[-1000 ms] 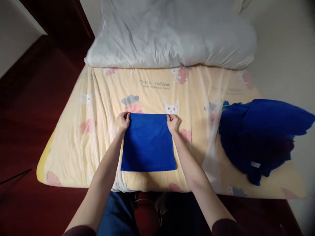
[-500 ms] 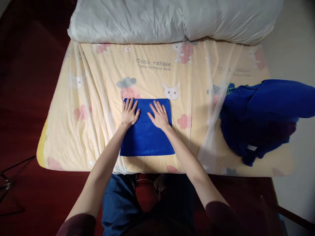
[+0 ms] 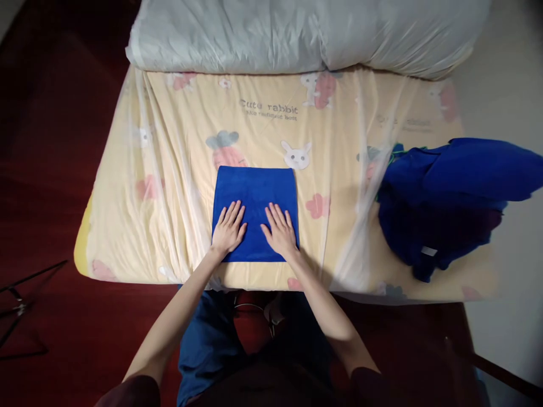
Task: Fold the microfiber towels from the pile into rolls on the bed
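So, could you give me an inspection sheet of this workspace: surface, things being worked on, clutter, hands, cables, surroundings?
Surface: rabbit-print bedding, wrinkled towards the left.
Work item: blue cloth, spread flat near the front edge.
Clutter: heap of blue fabric at right with a white tag; pale bulky bundle at the far side.
Hands: left hand and right hand palm-down on the cloth.
Cables: thin pale curve below the front edge; cannot tell whether a cable.
Surroundings: dark red floor; thin black stand at left.
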The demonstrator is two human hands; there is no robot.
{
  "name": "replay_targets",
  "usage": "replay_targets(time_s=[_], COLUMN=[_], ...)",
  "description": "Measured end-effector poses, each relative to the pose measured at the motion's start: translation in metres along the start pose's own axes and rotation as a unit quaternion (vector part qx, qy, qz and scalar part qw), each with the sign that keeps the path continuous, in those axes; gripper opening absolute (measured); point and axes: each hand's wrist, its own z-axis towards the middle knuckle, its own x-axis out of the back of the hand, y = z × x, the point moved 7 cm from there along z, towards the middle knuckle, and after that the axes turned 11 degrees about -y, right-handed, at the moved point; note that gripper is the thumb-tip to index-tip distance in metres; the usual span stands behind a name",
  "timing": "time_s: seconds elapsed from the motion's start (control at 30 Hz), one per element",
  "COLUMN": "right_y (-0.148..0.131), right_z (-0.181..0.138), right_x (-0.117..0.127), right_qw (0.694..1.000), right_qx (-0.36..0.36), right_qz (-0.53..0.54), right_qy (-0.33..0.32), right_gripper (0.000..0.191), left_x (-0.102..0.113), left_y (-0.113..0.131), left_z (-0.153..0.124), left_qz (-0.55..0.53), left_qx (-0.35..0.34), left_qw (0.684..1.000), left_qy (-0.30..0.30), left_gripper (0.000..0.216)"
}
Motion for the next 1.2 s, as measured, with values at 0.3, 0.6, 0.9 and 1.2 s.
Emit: replay_targets(time_s=[0.3, 0.6, 0.9, 1.2], right_y=[0.055, -0.003, -0.002, 0.021], right_z=[-0.099, -0.153, -0.13, -0.143], right_x=[0.015, -0.002, -0.013, -0.015], right_qw=[0.984, 0.991, 0.988, 0.929], right_qx=[-0.127, 0.019, -0.061, -0.063], right_qz=[0.021, 0.05, 0.059, 0.207], right_qy=[0.125, 0.122, 0.126, 0.299], right_gripper=[0.054, 0.045, 0.055, 0.05], left_x=[0.013, 0.001, 0.008, 0.003], left_y=[-0.031, -0.008, -0.001, -0.036], left_z=[-0.125, -0.191, -0.14, -0.154], left_qz=[0.0, 0.024, 0.036, -0.191], left_qx=[0.105, 0.087, 0.059, 0.102], left_qw=[0.993, 0.994, 0.997, 0.959], left_qy=[0.049, 0.067, -0.018, 0.183], left_gripper=[0.063, 0.055, 0.063, 0.041])
